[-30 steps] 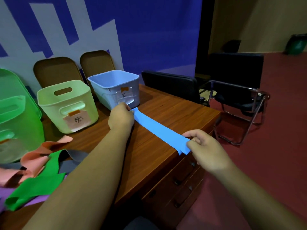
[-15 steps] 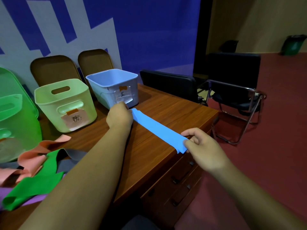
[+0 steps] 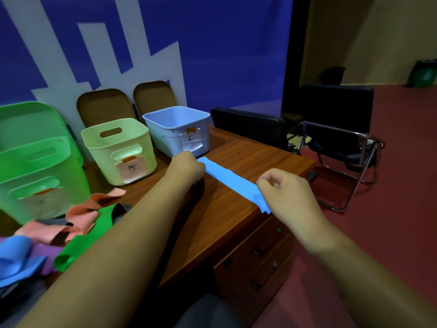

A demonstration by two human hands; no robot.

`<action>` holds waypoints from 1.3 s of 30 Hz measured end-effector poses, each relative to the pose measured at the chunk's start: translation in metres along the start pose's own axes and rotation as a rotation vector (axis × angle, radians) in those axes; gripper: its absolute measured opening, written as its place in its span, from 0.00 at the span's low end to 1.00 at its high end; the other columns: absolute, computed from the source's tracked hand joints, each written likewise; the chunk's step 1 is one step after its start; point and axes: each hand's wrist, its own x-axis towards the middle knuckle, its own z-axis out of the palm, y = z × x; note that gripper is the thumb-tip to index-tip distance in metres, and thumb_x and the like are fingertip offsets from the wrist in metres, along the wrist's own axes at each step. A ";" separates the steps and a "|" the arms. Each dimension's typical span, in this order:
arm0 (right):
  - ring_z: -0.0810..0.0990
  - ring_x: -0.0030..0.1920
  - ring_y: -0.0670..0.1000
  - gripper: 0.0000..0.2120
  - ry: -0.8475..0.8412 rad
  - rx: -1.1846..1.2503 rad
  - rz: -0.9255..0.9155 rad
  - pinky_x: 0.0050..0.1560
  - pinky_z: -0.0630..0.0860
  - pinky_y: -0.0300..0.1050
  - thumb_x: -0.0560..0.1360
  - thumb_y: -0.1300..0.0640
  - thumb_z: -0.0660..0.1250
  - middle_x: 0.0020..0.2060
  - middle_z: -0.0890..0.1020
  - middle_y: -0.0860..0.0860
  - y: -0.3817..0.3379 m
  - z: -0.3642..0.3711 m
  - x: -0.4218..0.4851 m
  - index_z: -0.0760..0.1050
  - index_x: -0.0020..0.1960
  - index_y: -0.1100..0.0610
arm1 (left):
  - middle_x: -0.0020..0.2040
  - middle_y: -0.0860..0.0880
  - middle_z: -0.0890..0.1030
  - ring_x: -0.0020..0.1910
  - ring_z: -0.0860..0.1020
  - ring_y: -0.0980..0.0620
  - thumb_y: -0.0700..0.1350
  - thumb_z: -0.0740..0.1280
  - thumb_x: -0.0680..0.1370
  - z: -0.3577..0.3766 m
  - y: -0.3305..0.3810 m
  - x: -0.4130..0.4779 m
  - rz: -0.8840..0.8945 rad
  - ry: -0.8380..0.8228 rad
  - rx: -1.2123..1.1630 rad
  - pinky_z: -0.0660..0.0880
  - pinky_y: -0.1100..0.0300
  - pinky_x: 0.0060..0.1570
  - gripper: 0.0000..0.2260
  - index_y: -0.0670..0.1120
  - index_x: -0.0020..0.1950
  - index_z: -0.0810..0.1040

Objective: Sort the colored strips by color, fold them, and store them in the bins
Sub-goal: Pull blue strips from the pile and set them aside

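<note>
Desk (image 3: 236,221): blue strip (image 3: 229,178) between hands; left hand (image 3: 186,168) grips far end, right hand (image 3: 288,195) pinches near end.

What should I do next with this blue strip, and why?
Probably bring the end at the right hand over to the left hand, folding the strip in half: it lies stretched flat on the table, with the blue bin just beyond.

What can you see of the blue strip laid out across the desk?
The blue strip is a long, flat, matte band, soft like felt or foam. It lies slantwise on the wooden desk, from just before the blue bin to the desk's right edge. Its near end shows stacked layers, so it looks folded. The left hand holds the far end; the right hand pinches the near one.
</note>
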 end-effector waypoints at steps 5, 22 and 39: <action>0.78 0.30 0.47 0.09 -0.087 0.009 -0.096 0.27 0.70 0.38 0.79 0.49 0.66 0.30 0.81 0.46 -0.049 0.031 -0.002 0.82 0.44 0.48 | 0.41 0.46 0.87 0.42 0.87 0.46 0.46 0.68 0.79 -0.062 -0.022 -0.041 0.037 -0.131 -0.107 0.86 0.47 0.48 0.10 0.44 0.44 0.86; 0.79 0.28 0.43 0.10 -0.553 0.179 -0.453 0.25 0.68 0.38 0.81 0.54 0.70 0.29 0.83 0.44 -0.215 0.216 -0.042 0.86 0.44 0.54 | 0.45 0.58 0.86 0.46 0.83 0.58 0.53 0.71 0.80 -0.215 -0.284 -0.192 -0.023 0.134 0.065 0.80 0.52 0.53 0.06 0.54 0.50 0.86; 0.83 0.49 0.38 0.11 -0.834 0.196 -0.657 0.50 0.80 0.44 0.79 0.33 0.68 0.48 0.86 0.38 -0.242 0.299 -0.053 0.83 0.47 0.37 | 0.43 0.58 0.84 0.42 0.81 0.59 0.50 0.73 0.80 -0.180 -0.335 -0.184 0.119 0.304 -0.038 0.79 0.52 0.43 0.02 0.55 0.49 0.86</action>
